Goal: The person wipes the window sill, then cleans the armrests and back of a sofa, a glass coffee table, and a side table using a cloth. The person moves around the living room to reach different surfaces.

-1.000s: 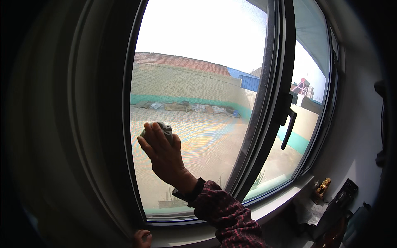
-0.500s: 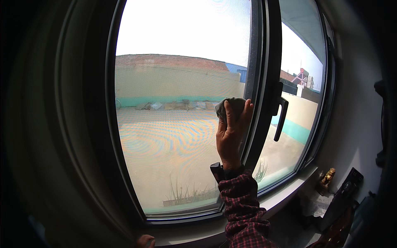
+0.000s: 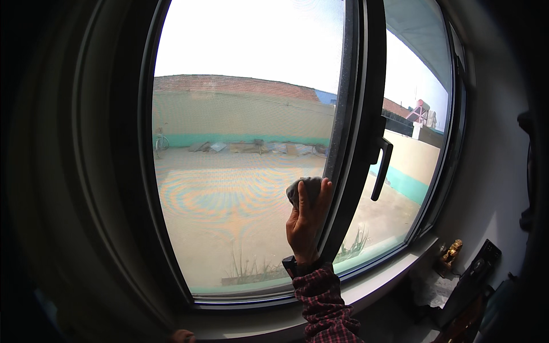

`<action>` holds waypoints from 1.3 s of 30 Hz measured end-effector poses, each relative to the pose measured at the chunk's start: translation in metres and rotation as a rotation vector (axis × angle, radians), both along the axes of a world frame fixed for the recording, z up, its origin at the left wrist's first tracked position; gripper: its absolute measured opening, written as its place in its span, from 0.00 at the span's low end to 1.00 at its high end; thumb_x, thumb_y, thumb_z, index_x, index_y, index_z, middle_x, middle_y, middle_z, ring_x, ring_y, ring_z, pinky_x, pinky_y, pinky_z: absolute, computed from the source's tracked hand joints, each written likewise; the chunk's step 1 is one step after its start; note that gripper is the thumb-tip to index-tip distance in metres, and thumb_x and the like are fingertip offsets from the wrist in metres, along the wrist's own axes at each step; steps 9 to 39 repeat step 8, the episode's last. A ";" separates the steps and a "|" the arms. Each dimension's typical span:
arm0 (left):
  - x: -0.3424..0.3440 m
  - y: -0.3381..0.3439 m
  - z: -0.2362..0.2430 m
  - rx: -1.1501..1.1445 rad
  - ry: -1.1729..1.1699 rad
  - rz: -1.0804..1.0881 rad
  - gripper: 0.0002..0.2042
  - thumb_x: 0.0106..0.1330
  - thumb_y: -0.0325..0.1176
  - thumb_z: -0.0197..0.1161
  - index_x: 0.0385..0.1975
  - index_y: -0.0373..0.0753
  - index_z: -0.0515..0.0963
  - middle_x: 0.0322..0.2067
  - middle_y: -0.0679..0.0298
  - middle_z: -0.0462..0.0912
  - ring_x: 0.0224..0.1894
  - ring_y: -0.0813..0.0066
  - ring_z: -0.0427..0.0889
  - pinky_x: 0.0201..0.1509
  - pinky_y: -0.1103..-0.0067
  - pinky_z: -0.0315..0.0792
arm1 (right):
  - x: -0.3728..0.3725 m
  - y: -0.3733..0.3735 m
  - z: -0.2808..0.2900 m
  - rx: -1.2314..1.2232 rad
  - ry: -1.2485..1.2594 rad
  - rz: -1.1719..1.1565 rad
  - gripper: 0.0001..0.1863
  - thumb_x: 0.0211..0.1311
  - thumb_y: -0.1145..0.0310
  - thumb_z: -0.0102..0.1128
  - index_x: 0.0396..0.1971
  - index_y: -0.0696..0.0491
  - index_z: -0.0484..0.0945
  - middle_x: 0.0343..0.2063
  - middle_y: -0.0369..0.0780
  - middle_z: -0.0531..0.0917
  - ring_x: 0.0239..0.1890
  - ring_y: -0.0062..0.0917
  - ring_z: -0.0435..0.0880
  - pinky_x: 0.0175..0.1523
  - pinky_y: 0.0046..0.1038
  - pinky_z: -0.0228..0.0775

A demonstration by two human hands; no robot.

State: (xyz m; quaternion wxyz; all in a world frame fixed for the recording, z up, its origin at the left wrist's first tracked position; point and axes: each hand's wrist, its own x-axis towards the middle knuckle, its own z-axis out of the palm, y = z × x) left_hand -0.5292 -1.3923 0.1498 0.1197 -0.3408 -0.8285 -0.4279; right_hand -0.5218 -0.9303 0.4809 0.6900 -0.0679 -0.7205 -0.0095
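Note:
My right hand (image 3: 305, 226) presses a bunched dark grey cloth (image 3: 297, 191) against the large window pane (image 3: 246, 194), close to the pane's right edge. Its fingers lie over the cloth, and a dark band with a small black block circles the wrist below a plaid sleeve. At the bottom edge of the view, by the window sill (image 3: 246, 326), only a small part of my left hand (image 3: 183, 336) shows. Its fingers are mostly cut off, so their pose cannot be made out.
A black window handle (image 3: 382, 170) juts from the dark frame (image 3: 360, 114) to the right of my hand. Beyond the sill at lower right stand a gold figurine (image 3: 453, 251) and a black device (image 3: 483, 257). A dark curtain-like surface (image 3: 74, 171) lines the left side.
My right hand and the cloth have slid down the pane and slightly left, keeping near its right edge. My left hand now sits lower and further left in view. The view has shifted slightly.

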 end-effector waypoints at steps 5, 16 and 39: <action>0.026 0.006 0.005 0.057 -0.115 0.134 0.07 0.58 0.27 0.70 0.35 0.36 0.82 0.36 0.53 0.84 0.41 0.53 0.86 0.47 0.64 0.79 | -0.004 -0.001 0.065 0.001 0.166 -0.035 0.28 0.73 0.77 0.56 0.71 0.47 0.71 0.76 0.60 0.53 0.79 0.56 0.50 0.80 0.53 0.48; 0.026 0.004 -0.004 0.057 -0.138 0.156 0.07 0.58 0.27 0.70 0.36 0.36 0.83 0.37 0.52 0.84 0.42 0.52 0.86 0.48 0.64 0.79 | -0.009 -0.029 0.027 -0.036 0.160 0.004 0.26 0.74 0.78 0.55 0.70 0.49 0.72 0.77 0.57 0.51 0.80 0.54 0.46 0.81 0.53 0.46; 0.026 0.004 -0.004 0.057 -0.138 0.156 0.07 0.58 0.27 0.70 0.36 0.36 0.83 0.37 0.52 0.84 0.42 0.52 0.86 0.48 0.64 0.79 | -0.009 -0.029 0.027 -0.036 0.160 0.004 0.26 0.74 0.78 0.55 0.70 0.49 0.72 0.77 0.57 0.51 0.80 0.54 0.46 0.81 0.53 0.46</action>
